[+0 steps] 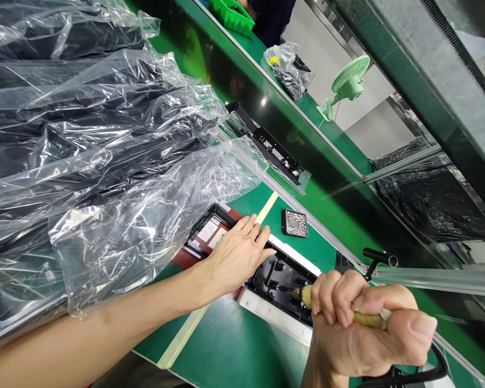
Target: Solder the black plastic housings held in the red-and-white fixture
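My left hand [240, 250] lies flat, its fingers stretched over the end of a black plastic housing [293, 272]. The housing rests in a white fixture [272, 314] with a dark red base. My right hand [359, 318] is wrapped around a corded electric screwdriver [306, 296] with a yellow-covered grip. Its tip points down into the housing, but I cannot tell whether it touches a screw. A black cord [420, 375] trails below this hand. Past the fixture stands a small black tray of screws [295, 223]. Labels [208, 230] show beside my left fingers.
Plastic-bagged black parts [105, 129] are stacked at the left, overhanging the green bench [234, 345]. Another black part [275, 151] lies beyond a metal rail. A black bar on a post [382, 257] stands near my right hand. Farther back are a green fan [350, 78] and a person [272, 21].
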The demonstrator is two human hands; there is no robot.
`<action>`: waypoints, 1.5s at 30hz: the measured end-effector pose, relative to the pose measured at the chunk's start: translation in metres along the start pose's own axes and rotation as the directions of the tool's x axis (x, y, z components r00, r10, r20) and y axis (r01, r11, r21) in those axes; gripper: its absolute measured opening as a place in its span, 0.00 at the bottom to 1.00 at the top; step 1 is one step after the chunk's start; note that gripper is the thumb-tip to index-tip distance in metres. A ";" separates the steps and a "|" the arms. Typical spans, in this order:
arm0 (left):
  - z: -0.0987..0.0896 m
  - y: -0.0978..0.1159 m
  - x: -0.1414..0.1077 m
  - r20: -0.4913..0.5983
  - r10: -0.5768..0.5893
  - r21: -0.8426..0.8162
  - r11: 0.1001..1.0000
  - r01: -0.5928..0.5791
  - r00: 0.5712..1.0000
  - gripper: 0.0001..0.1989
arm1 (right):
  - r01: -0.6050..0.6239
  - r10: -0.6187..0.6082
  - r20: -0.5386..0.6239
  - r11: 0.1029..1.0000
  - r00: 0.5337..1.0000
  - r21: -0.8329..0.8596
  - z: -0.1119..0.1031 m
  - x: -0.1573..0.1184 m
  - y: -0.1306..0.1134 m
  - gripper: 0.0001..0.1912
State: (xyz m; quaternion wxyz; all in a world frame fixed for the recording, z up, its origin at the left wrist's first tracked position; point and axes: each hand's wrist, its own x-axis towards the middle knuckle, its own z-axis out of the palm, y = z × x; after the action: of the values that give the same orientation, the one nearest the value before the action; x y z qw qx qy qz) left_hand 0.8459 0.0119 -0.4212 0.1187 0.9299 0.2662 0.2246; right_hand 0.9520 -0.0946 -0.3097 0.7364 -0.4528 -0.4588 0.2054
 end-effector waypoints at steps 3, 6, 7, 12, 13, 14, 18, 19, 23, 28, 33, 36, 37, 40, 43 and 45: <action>0.000 0.000 0.000 0.011 0.001 -0.004 1.000 -0.001 1.000 0.27 | -0.005 0.005 -0.002 1.000 1.000 0.000 0.000 -0.001 0.000 0.23; -0.001 0.000 0.001 0.019 -0.001 -0.007 1.000 0.001 1.000 0.27 | -0.012 0.012 -0.005 1.000 1.000 0.002 -0.002 -0.001 0.000 0.24; -0.001 0.000 0.001 0.022 -0.002 -0.006 1.000 0.002 1.000 0.27 | -0.012 0.012 -0.004 1.000 1.000 0.004 -0.002 -0.001 0.000 0.24; 0.000 0.000 0.000 0.014 -0.008 -0.012 1.000 0.008 1.000 0.27 | -0.015 0.015 0.003 1.000 1.000 0.005 -0.003 -0.002 0.001 0.25; 0.000 0.000 0.000 0.008 -0.008 -0.017 1.000 0.008 1.000 0.27 | -0.014 0.014 0.001 1.000 1.000 0.004 -0.003 -0.002 0.001 0.24; 0.000 0.000 -0.001 0.000 -0.006 -0.021 1.000 0.006 1.000 0.27 | -0.013 0.013 -0.002 1.000 1.000 0.003 -0.003 -0.002 0.001 0.24; 0.001 -0.001 -0.001 -0.026 0.002 -0.021 1.000 -0.003 1.000 0.27 | -0.015 0.015 -0.007 1.000 1.000 0.008 -0.004 -0.003 0.001 0.25; 0.002 -0.001 -0.002 -0.029 0.004 -0.020 1.000 -0.004 1.000 0.27 | -0.017 0.017 -0.009 1.000 1.000 0.007 -0.004 -0.003 0.000 0.25; 0.001 -0.002 -0.002 -0.026 0.012 -0.015 1.000 -0.012 1.000 0.27 | -0.016 0.016 -0.006 1.000 1.000 0.000 -0.001 -0.002 0.000 0.25; 0.001 -0.001 -0.002 -0.040 0.005 -0.027 1.000 -0.007 0.999 0.25 | -0.014 0.014 0.006 1.000 1.000 0.008 0.001 0.000 0.000 0.24; 0.002 -0.001 -0.002 -0.029 0.004 -0.035 0.999 -0.005 1.000 0.26 | -0.011 0.011 0.018 1.000 1.000 0.008 0.000 -0.001 0.000 0.24; 0.002 -0.001 -0.002 -0.026 0.009 -0.033 0.999 -0.010 1.000 0.26 | -0.011 0.011 0.014 1.000 1.000 0.006 0.000 -0.002 0.001 0.25; 0.002 -0.002 -0.002 -0.024 0.007 -0.031 0.999 -0.008 1.000 0.26 | -0.011 0.010 0.008 1.000 1.000 0.005 -0.001 -0.002 0.001 0.25; 0.001 -0.002 -0.002 -0.013 0.005 -0.028 1.000 -0.005 1.000 0.26 | -0.008 0.008 0.001 1.000 1.000 -0.001 0.000 -0.002 0.001 0.25; 0.001 -0.001 -0.002 -0.009 0.006 -0.027 1.000 -0.006 1.000 0.26 | -0.011 0.011 -0.003 1.000 1.000 -0.004 0.001 -0.002 0.001 0.24; 0.001 -0.001 -0.002 -0.007 0.005 -0.024 1.000 -0.005 1.000 0.26 | -0.015 0.015 -0.007 1.000 1.000 -0.006 0.001 -0.002 0.001 0.24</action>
State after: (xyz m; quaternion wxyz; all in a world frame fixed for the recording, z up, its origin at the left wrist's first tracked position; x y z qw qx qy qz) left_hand 0.8441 0.0116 -0.4228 0.1285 0.9282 0.2614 0.2315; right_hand 0.9505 -0.0951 -0.3112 0.7350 -0.4591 -0.4535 0.2082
